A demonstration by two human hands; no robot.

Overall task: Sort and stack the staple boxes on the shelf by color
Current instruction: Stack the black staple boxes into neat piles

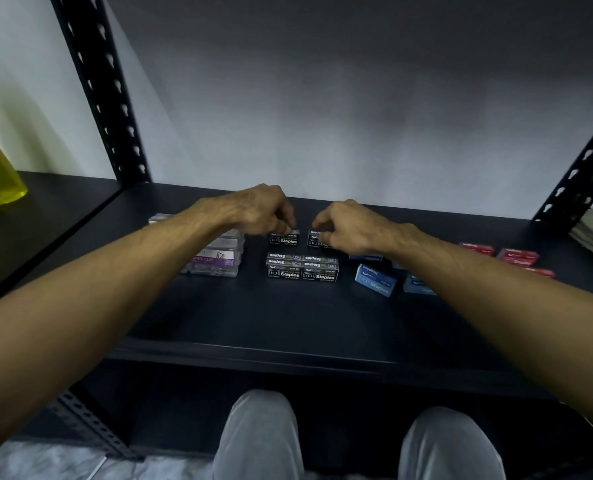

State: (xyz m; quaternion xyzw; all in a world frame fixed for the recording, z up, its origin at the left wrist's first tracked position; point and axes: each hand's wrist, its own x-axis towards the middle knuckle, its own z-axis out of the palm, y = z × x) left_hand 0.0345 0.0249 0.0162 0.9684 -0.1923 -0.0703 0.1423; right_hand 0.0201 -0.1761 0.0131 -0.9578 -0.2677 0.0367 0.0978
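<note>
Black staple boxes (284, 238): left hand (260, 209), right hand (347, 225) each pinching one.

We look down on a dark shelf board (288, 317) of a metal rack, backed by a plain pale grey wall (322, 98) that is brighter on the left and shaded towards the top. Two black perforated uprights frame the bay, the left post (97, 88) leaning inward and the right post (579, 174) rising at the edge of view. Below the board we see a lower brace (91, 424) and a patch of pale marbled floor (46, 462).
</note>
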